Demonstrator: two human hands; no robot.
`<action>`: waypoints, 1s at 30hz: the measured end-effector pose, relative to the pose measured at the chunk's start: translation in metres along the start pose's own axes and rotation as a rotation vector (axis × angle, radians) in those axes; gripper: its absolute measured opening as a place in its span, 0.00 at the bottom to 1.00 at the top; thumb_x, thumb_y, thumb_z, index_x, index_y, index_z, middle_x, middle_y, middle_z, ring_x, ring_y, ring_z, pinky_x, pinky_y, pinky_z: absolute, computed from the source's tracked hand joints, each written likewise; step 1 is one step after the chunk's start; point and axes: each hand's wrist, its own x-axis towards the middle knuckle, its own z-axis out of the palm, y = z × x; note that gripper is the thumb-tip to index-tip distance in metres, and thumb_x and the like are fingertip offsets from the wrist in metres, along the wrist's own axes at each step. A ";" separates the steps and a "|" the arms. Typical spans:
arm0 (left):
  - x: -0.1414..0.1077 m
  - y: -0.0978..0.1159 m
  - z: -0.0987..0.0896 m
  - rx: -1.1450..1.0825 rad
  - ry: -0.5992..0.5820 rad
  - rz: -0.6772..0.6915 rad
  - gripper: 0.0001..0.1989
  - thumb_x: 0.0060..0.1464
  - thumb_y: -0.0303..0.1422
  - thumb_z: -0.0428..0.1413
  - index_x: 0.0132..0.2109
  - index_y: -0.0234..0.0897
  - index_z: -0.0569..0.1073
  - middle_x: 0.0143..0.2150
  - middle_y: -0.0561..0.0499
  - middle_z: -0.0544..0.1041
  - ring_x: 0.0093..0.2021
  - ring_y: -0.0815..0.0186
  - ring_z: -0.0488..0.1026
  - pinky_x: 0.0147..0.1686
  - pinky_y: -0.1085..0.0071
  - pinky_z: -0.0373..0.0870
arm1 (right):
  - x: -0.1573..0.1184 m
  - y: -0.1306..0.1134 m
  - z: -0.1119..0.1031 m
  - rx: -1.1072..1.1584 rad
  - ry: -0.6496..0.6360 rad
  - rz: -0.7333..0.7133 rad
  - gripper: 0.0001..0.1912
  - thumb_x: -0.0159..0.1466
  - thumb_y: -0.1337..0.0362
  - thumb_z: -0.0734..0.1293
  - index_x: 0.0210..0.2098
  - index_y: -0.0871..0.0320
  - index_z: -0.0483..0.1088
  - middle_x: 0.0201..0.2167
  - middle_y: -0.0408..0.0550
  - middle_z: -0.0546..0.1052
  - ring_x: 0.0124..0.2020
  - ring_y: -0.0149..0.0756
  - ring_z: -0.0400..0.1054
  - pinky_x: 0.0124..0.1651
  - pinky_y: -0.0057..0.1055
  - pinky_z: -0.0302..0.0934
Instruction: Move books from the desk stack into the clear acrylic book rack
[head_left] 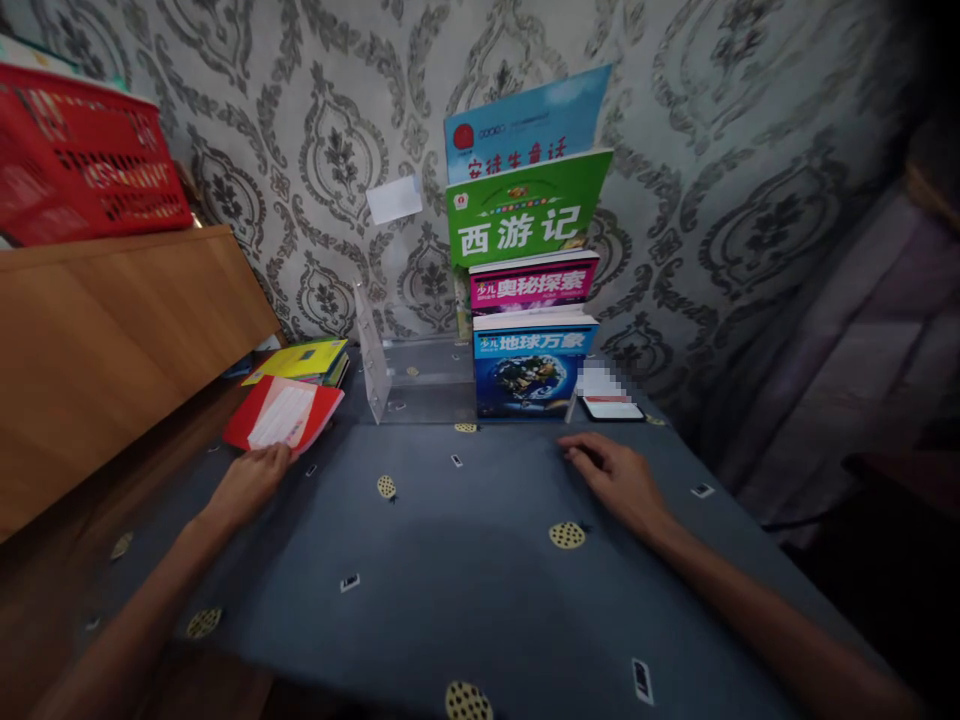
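Pinching is seen at the left — the red booklet (289,408) is held by its near edge in the left grip (251,475), with the fingers closed on that edge. The booklet is tilted, its far side overlapping the yellow book (300,361); whether it is lifted fully off the tabletop (450,540) cannot be told. A pale panel is shown on its red cover.

Over at the right, the right grip (619,485) is kept loosely parted and bare, its fingers pointed inward, just in front of the upright books — and whether the tabletop is touched by it cannot be told.

Those books are lined up by height in the clear rack (375,360): the dark blue book (529,375) is placed at the front, backed by the magenta book (536,287), then the green book (529,205), then the light blue book (525,115), by which the tallest spot is taken. To the left of them, bare room is left in the rack.

Beside the rack's right end, a flat dark-edged device (613,411) is laid, partly blurred out by pixels. At far left, the red basket (90,160) is perched on the wooden cabinet (127,330).
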 end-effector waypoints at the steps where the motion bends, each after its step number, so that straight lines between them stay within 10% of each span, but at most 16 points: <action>1: -0.011 0.010 0.000 0.004 -0.031 0.036 0.15 0.68 0.29 0.42 0.44 0.33 0.73 0.42 0.35 0.82 0.45 0.51 0.81 0.43 0.60 0.76 | 0.000 0.001 0.000 0.001 -0.004 -0.001 0.15 0.59 0.58 0.62 0.37 0.53 0.80 0.36 0.48 0.84 0.33 0.44 0.77 0.36 0.38 0.70; 10: -0.049 0.118 -0.029 -0.047 0.000 0.299 0.15 0.68 0.28 0.44 0.42 0.31 0.75 0.33 0.36 0.80 0.34 0.50 0.82 0.31 0.61 0.76 | -0.003 -0.002 0.002 -0.051 -0.032 0.010 0.16 0.60 0.60 0.62 0.39 0.56 0.80 0.37 0.50 0.84 0.32 0.43 0.76 0.37 0.37 0.69; 20: -0.088 0.239 -0.058 -0.176 0.721 0.572 0.11 0.67 0.33 0.51 0.35 0.34 0.70 0.29 0.44 0.78 0.29 0.59 0.77 0.28 0.66 0.71 | -0.010 -0.011 0.001 -0.124 -0.059 -0.124 0.15 0.63 0.64 0.60 0.40 0.57 0.79 0.39 0.52 0.83 0.36 0.43 0.76 0.42 0.38 0.70; 24: -0.100 0.244 -0.058 -0.263 0.705 0.622 0.17 0.69 0.41 0.48 0.43 0.31 0.73 0.43 0.38 0.82 0.41 0.55 0.80 0.38 0.62 0.75 | -0.022 -0.026 0.003 -0.145 -0.088 -0.235 0.15 0.65 0.66 0.60 0.42 0.58 0.78 0.36 0.52 0.81 0.34 0.42 0.75 0.41 0.39 0.70; 30: -0.073 0.209 -0.036 -0.372 0.441 0.574 0.13 0.67 0.27 0.48 0.55 0.31 0.71 0.52 0.40 0.81 0.54 0.57 0.78 0.50 0.62 0.76 | -0.053 -0.076 0.028 -0.061 -0.224 -0.569 0.16 0.69 0.69 0.58 0.48 0.56 0.76 0.43 0.54 0.81 0.46 0.45 0.74 0.50 0.45 0.70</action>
